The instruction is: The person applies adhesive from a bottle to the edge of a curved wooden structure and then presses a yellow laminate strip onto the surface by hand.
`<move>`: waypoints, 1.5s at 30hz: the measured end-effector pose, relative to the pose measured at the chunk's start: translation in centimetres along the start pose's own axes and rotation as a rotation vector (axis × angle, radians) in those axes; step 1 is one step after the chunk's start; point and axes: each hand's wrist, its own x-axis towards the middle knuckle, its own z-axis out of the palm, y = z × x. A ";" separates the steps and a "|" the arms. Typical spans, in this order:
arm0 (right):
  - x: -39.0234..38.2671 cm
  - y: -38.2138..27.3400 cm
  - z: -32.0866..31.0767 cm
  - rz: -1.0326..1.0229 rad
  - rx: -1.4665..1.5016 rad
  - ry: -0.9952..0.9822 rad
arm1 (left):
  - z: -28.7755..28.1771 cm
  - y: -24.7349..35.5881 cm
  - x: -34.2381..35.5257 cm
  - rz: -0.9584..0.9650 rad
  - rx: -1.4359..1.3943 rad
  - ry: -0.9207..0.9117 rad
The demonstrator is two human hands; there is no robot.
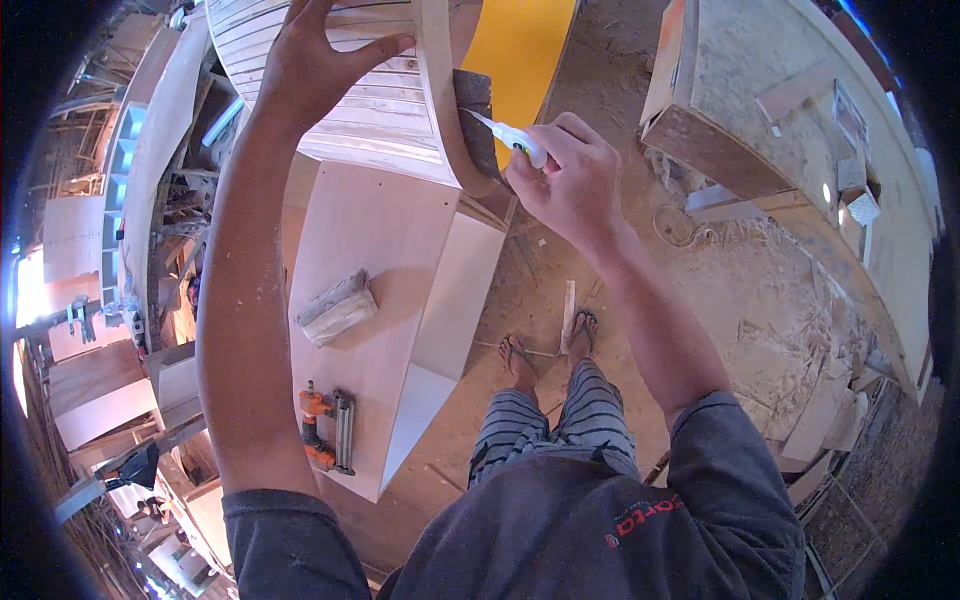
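Observation:
A small white squeeze bottle (pixel 522 143) with a long pointed nozzle is held in my closed right hand (pixel 575 175). Its tip points left, at a dark, rough wooden piece (pixel 477 108) along the curved edge strip (pixel 436 90) of a slatted wooden panel (pixel 385 112). Whether the tip touches the wood I cannot tell. My left hand (pixel 310 65) lies over the slats, thumb stretched toward the edge strip; the upper picture edge cuts off its fingers. Behind the dark piece runs a curved yellow surface (pixel 520 60).
On the pale plywood top (pixel 370 220) below the panel lie a block-shaped bundle (pixel 338 308) and an orange nail gun (pixel 325 430). To the right stands a large wooden cabinet (pixel 740 150). Wood scraps (pixel 820 410) and shavings litter the floor.

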 end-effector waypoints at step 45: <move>-9.8 5.9 6.5 0.137 -0.097 -0.102 | 0.1 -0.1 -0.1 -0.053 -0.044 -0.016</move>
